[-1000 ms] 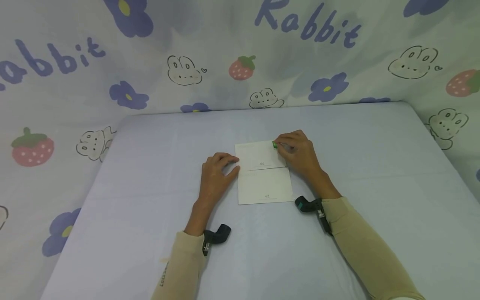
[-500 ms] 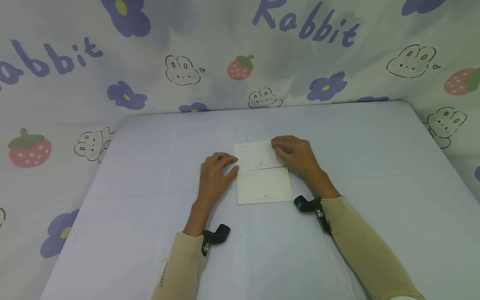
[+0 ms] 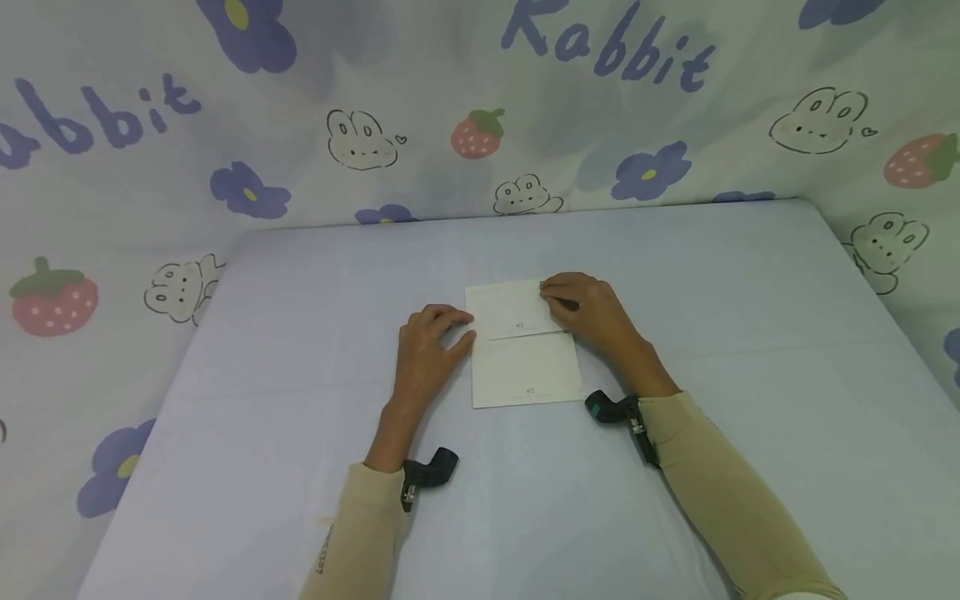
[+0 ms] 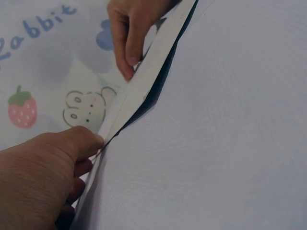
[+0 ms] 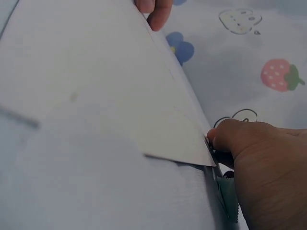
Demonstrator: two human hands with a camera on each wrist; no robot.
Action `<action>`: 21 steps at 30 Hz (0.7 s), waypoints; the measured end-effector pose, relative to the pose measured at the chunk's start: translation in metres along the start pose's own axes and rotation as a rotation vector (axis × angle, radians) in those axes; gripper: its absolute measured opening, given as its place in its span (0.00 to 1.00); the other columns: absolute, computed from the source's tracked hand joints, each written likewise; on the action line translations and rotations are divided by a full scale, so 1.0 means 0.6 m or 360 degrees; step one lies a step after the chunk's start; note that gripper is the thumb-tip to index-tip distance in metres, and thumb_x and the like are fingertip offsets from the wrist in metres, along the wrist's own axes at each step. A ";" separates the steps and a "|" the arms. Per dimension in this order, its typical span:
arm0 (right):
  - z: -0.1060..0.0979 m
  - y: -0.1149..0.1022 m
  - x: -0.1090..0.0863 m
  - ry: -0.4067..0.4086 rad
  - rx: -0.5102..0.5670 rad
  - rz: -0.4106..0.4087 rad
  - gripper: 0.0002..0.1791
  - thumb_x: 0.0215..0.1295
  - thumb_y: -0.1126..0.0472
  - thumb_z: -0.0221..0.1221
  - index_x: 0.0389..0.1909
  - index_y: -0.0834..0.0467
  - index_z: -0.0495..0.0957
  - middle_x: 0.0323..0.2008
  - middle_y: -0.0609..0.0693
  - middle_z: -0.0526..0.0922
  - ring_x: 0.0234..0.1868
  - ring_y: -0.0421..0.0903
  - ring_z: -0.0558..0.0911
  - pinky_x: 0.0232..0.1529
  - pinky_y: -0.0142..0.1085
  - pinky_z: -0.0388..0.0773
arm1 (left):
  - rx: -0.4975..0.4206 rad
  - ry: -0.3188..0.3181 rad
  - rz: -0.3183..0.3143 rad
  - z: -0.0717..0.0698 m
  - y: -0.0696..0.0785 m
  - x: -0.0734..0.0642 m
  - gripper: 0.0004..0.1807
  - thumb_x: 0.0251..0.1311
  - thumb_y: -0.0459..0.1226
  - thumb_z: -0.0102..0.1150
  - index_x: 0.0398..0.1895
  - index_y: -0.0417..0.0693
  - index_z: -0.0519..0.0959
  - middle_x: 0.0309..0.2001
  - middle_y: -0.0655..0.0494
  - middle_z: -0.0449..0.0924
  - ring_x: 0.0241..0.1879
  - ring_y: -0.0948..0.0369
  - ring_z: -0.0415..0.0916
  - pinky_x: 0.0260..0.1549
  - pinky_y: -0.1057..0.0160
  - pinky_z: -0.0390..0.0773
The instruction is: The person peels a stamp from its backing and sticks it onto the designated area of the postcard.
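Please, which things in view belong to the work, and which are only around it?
For the work, it seems:
paper, with the left grip at its left edge
green strip, at the right grip; what it is, I cannot tell

Only around it:
table
printed curtain
left wrist camera
right wrist camera

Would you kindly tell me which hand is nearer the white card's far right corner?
Right hand, at that corner; the left hand is at the left edge of the white card.
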State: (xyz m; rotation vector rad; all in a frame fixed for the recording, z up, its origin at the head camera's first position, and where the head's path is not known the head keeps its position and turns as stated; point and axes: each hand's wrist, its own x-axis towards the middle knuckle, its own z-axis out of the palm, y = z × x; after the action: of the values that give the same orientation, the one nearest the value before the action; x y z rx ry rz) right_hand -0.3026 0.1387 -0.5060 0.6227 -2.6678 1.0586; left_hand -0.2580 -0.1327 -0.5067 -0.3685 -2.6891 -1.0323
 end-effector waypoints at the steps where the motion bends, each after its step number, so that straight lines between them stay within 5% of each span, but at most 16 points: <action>1: 0.001 0.001 0.000 0.0017 0.0005 -0.0012 0.13 0.66 0.66 0.65 0.50 0.62 0.85 0.54 0.55 0.84 0.61 0.52 0.78 0.65 0.44 0.70 | 0.0003 -0.0002 -0.0004 0.000 0.000 0.000 0.11 0.61 0.39 0.70 0.47 0.50 0.86 0.51 0.54 0.79 0.48 0.52 0.72 0.49 0.51 0.66; 11: 0.002 0.000 0.003 0.0412 0.0007 -0.0197 0.10 0.66 0.70 0.62 0.46 0.64 0.86 0.50 0.53 0.85 0.58 0.50 0.79 0.60 0.37 0.75 | -0.0007 0.0004 0.0007 0.002 -0.003 0.000 0.11 0.62 0.38 0.69 0.47 0.50 0.86 0.51 0.54 0.79 0.48 0.53 0.72 0.49 0.51 0.65; 21: 0.004 0.001 0.002 0.0265 0.0063 -0.0109 0.10 0.65 0.70 0.64 0.46 0.64 0.87 0.50 0.55 0.85 0.58 0.51 0.80 0.61 0.39 0.74 | -0.0008 0.0028 0.0022 0.003 -0.004 0.000 0.10 0.62 0.38 0.69 0.46 0.50 0.86 0.50 0.54 0.79 0.48 0.52 0.72 0.48 0.51 0.66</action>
State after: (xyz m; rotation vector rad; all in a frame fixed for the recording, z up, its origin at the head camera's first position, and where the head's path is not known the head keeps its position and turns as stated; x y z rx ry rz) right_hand -0.3043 0.1371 -0.5077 0.6006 -2.4713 1.0959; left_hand -0.2589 -0.1333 -0.5099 -0.3766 -2.6654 -1.0340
